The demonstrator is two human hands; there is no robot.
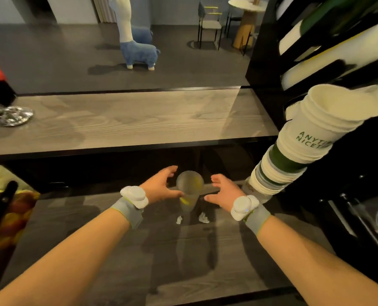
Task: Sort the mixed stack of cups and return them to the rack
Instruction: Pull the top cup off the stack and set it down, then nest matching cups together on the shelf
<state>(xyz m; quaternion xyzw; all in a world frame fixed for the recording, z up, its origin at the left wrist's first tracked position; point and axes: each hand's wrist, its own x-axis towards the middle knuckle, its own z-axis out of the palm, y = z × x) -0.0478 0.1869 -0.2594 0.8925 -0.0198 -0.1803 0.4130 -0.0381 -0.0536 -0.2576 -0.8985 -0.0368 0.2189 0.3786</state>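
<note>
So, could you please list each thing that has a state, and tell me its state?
Left hand: open, beside the clear cup, empty.
Right hand: open, beside the clear cup, empty.
Clear cup: upright on the counter, between both hands.
Mixed cup stack: nested, leaning, unsorted.
Rack: holds cup stacks.

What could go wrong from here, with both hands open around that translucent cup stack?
1. The frosted translucent cup stack stands narrow end down between the open left hand and right hand; an uneven grab could likely tip it.
2. The tall mixed cup stack leans just beside the right hand; a bump might topple it.
3. Small white scraps lie by the base and could get swept off the counter.
</note>
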